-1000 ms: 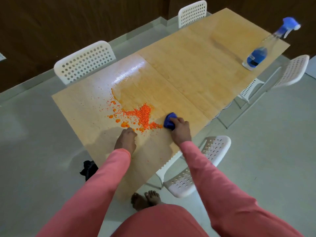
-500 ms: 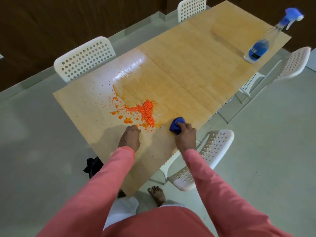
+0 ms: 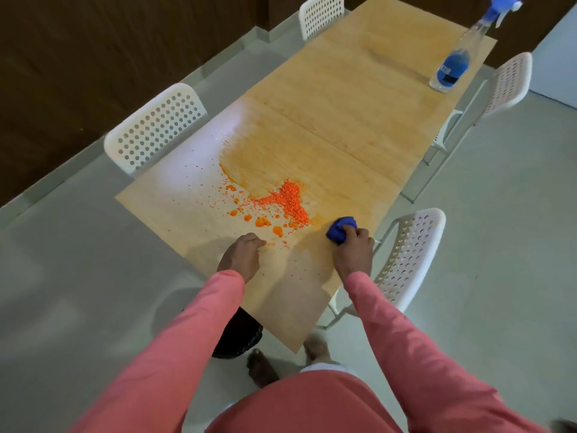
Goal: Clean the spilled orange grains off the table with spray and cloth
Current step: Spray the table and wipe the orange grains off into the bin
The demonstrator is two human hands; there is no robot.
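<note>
Orange grains (image 3: 285, 201) lie in a pile with scattered bits on the near end of the wooden table (image 3: 343, 98). A wet streak runs behind the pile. My right hand (image 3: 352, 251) is closed on a bunched blue cloth (image 3: 340, 229), pressed to the table just right of the pile. My left hand (image 3: 242, 254) rests on the table with fingers curled, just below the lowest scattered grains. The spray bottle (image 3: 452, 60), clear with blue liquid and a blue trigger, stands at the table's far right corner.
White perforated chairs stand around the table: one at the left (image 3: 153, 126), one at the far end (image 3: 320, 14), one at the far right (image 3: 502, 85), one near my right arm (image 3: 409, 260). A dark bin (image 3: 237, 335) sits on the floor under the near table edge.
My right hand has pulled the cloth away from the pile toward the table's right edge. My left hand has stayed by the lower grains. I have stepped sideways, so the view shifted.
</note>
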